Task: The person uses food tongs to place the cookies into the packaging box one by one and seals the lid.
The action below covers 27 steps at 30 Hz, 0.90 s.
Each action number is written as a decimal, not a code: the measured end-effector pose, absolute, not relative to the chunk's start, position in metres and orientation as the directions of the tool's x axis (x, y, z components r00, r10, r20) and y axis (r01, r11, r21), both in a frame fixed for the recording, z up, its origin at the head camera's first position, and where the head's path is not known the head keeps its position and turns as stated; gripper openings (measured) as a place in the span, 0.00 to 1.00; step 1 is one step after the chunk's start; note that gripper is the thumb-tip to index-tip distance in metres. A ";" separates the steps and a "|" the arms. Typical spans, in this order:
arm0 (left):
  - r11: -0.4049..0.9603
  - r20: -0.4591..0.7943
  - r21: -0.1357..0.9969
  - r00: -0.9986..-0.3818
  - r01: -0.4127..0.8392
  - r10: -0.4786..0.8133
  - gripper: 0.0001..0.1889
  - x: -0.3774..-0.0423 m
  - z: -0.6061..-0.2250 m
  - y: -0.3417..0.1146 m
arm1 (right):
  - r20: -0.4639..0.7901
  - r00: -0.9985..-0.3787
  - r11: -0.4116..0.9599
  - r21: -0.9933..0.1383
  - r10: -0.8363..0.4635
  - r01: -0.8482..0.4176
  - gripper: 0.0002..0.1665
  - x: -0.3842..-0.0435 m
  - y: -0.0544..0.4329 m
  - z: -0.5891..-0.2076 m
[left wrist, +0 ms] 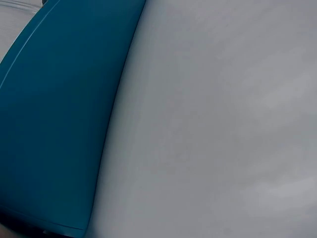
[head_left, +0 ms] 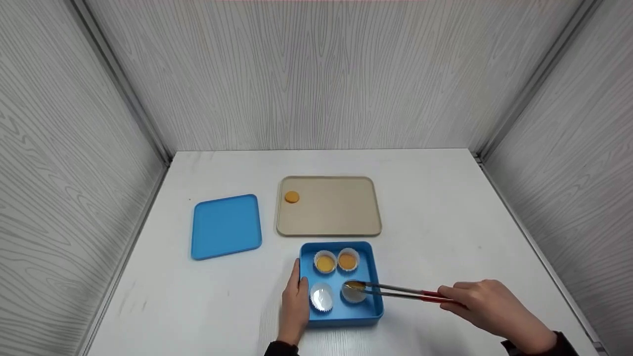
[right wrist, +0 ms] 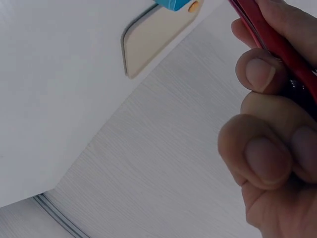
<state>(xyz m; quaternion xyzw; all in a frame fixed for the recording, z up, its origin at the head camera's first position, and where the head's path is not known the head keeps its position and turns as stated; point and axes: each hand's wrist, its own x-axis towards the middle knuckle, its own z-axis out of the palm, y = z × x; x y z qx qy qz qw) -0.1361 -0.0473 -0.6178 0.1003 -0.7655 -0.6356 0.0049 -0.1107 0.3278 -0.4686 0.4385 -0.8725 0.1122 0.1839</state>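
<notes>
Wood-grained walls (head_left: 316, 74) closed in the white table (head_left: 435, 207) we looked down on, with a blue box (head_left: 341, 322) near its front edge. Two rear cups (head_left: 348, 251) inside it each held a yellowish-orange round, and the front-left cup (head_left: 322, 296) looked empty. Over the front-right cup (head_left: 354, 297) we saw tongs (head_left: 395, 288) with a similar round (head_left: 354, 285) at their tips; whether it touched the bottom, we could not tell. The right hand (head_left: 482, 304) pinched the tongs' red handle, while the left hand (head_left: 295, 306) held the box by its left wall, thumb at the rim.

We judged the step to be the filling of that cup. Next, it seemed, the tips had to part gently without tipping it; one more round (head_left: 292, 197) lay on the beige tray (head_left: 336, 212), near a flat blue panel (head_left: 226, 227).

From the right wrist we saw what the head view hid, fingertips curled at the handle, but no tong tips. From the left wrist we got the box's outer side meeting the table, and nothing of its contents.
</notes>
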 end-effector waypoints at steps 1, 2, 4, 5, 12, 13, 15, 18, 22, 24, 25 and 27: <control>0.172 -0.121 0.974 -0.980 -0.148 -0.160 0.29 -0.136 -0.617 -0.047 | 0.420 -0.547 0.592 -0.028 -0.725 -0.806 0.16 -0.111 0.327 -0.469; 0.172 -0.122 0.974 -0.980 -0.149 -0.160 0.29 -0.136 -0.617 -0.047 | 0.420 -0.545 0.593 -0.020 -0.726 -0.805 0.17 -0.111 0.326 -0.470; 0.176 -0.120 0.973 -0.979 -0.149 -0.165 0.29 -0.136 -0.616 -0.047 | 0.421 -0.546 0.597 -0.014 -0.724 -0.802 0.19 -0.111 0.325 -0.471; 0.177 -0.123 0.972 -0.978 -0.152 -0.167 0.29 -0.136 -0.616 -0.047 | 0.421 -0.548 0.599 -0.014 -0.723 -0.801 0.20 -0.111 0.324 -0.472; 0.185 -0.146 0.966 -0.974 -0.178 -0.172 0.29 -0.137 -0.615 -0.047 | 0.410 -0.572 0.616 -0.032 -0.710 -0.787 0.24 -0.110 0.324 -0.472; 0.186 -0.148 0.966 -0.974 -0.180 -0.171 0.29 -0.137 -0.615 -0.047 | 0.410 -0.574 0.618 -0.032 -0.709 -0.786 0.24 -0.110 0.324 -0.472; 0.187 -0.151 0.965 -0.974 -0.182 -0.169 0.29 -0.137 -0.615 -0.047 | 0.407 -0.578 0.621 -0.035 -0.707 -0.783 0.24 -0.110 0.325 -0.471; 0.194 -0.149 0.964 -0.974 -0.182 -0.171 0.29 -0.137 -0.615 -0.047 | 0.396 -0.589 0.626 -0.045 -0.704 -0.779 0.24 -0.109 0.326 -0.469; 0.207 -0.148 0.961 -0.973 -0.184 -0.176 0.29 -0.138 -0.615 -0.047 | 0.389 -0.607 0.632 -0.077 -0.693 -0.771 0.23 -0.108 0.328 -0.465; 0.208 -0.151 0.960 -0.972 -0.187 -0.178 0.29 -0.138 -0.616 -0.046 | 0.392 -0.612 0.632 -0.092 -0.687 -0.769 0.23 -0.108 0.328 -0.462; 0.206 -0.152 0.960 -0.973 -0.187 -0.176 0.29 -0.138 -0.616 -0.046 | 0.395 -0.612 0.631 -0.098 -0.685 -0.769 0.23 -0.108 0.329 -0.461; 0.200 -0.156 0.961 -0.972 -0.191 -0.177 0.29 -0.138 -0.616 -0.047 | 0.399 -0.614 0.629 -0.110 -0.681 -0.769 0.23 -0.109 0.329 -0.459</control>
